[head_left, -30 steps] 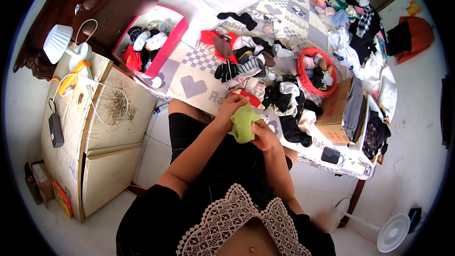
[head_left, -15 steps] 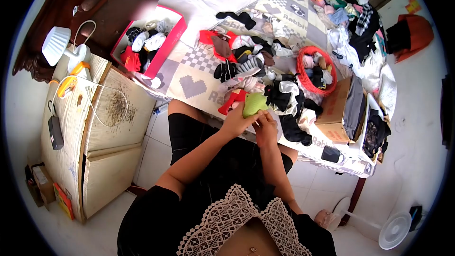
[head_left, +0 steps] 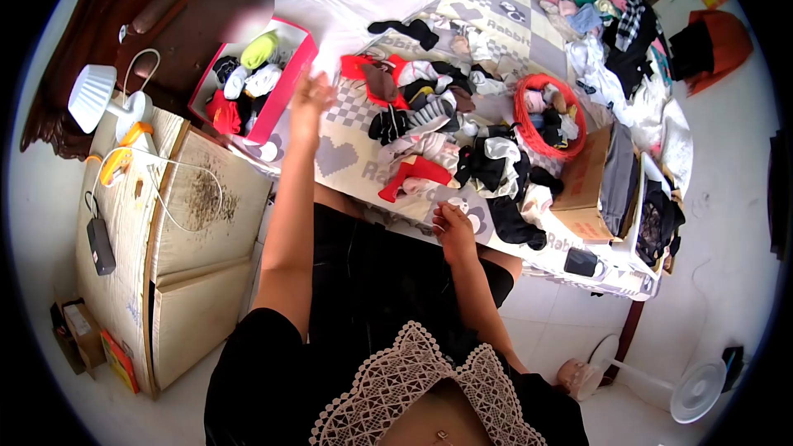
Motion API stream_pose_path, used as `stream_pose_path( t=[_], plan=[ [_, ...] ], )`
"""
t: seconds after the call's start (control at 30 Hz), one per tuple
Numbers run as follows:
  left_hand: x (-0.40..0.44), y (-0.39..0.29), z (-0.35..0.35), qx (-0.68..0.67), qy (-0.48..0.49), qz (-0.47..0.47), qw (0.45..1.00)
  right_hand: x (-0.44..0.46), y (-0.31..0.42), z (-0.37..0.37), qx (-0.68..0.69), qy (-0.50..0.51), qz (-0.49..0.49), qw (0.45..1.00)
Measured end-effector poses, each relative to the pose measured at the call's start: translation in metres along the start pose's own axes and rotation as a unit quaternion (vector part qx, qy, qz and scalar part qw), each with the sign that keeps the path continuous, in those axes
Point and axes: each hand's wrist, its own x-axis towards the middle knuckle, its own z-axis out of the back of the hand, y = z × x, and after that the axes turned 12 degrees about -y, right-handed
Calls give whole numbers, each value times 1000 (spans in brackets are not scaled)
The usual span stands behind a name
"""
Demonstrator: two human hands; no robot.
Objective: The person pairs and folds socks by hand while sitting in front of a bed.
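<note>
Head view showed the 2 bare hands of a person who sat at the edge of a bed (head_left: 343, 134). At 11 o'clock the left hand (head_left: 312, 103) was blurred; its grip looked open and with nothing inside. It was just beside the near wall of a pink box (head_left: 279, 101), but whether it touched this wall I could not tell. The green bundle (head_left: 260, 49) lay inside that box, at 10 o'clock, on the far side, next to white bundles (head_left: 263, 80) and a red piece of cloth (head_left: 224, 112). Probably the box stood there, without cover, because the left arm could reach it without leaning.

At 4 o'clock the right hand (head_left: 455, 233) was held low near the bed edge. Its grip was closed, with fingers curled to the thumb, and no thing was visible in it. This hand was perhaps kept there to be near the loose pile of socks (head_left: 429, 107), which spread around 12 to 1 o'clock. A red basket (head_left: 523, 124) at 2 o'clock held other small pieces; its round rim seemed useful to keep them apart from the pile.
</note>
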Motion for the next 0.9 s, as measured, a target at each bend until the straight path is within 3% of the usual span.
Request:
stream_pose_path(
  t=[0.07, 0.17, 0.23, 0.27, 0.3, 0.37, 0.43, 0.5, 0.57, 0.63, 0.7, 0.77, 0.8, 0.83, 0.9],
  plan=[
    [-7, 55, -8, 102, 101, 20, 989, 0, -2, -6, -15, 8, -5, 1000],
    [-55, 107, -37, 240, 300, -149, 911, 8, -3, -6, -54, 34, -14, 998],
    [-76, 138, -51, 313, 363, -232, 846, 10, 3, -16, -118, 32, 9, 992],
    [-82, 150, -55, 384, 360, -281, 802, 19, 4, -14, -124, 76, 19, 989],
    [-82, 154, -60, 383, 365, -282, 800, 26, 7, -16, -120, 73, 20, 990],
    [-81, 162, -69, 510, 252, -256, 782, 41, 10, -20, -148, 133, 25, 980],
    [-54, 201, -61, 512, 223, -273, 783, 59, 10, -20, -175, 128, 12, 976],
    [-18, 221, -48, 513, 201, -227, 803, 82, 2, -13, -209, 125, -17, 970],
    [-4, 198, -36, 326, 120, -70, 935, 109, -18, -1, -119, 0, 49, 992],
    [11, 193, -10, 254, 64, 54, 964, 99, -14, 9, -2, -47, 137, 989],
    [10, 207, 16, 338, 47, -31, 939, 108, -36, 29, -31, -145, 310, 939],
    [-10, 222, 31, 400, 58, -233, 884, 109, -50, 47, -223, -243, 406, 852],
    [-18, 215, 31, 424, 118, -257, 860, 100, -43, 49, -307, -211, 469, 801],
    [-33, 212, 25, 422, 159, -263, 853, 88, -38, 50, -443, -156, 440, 765],
    [-61, 223, 19, 573, 204, -315, 729, 78, -39, 48, -676, -130, 412, 597]
  ],
)
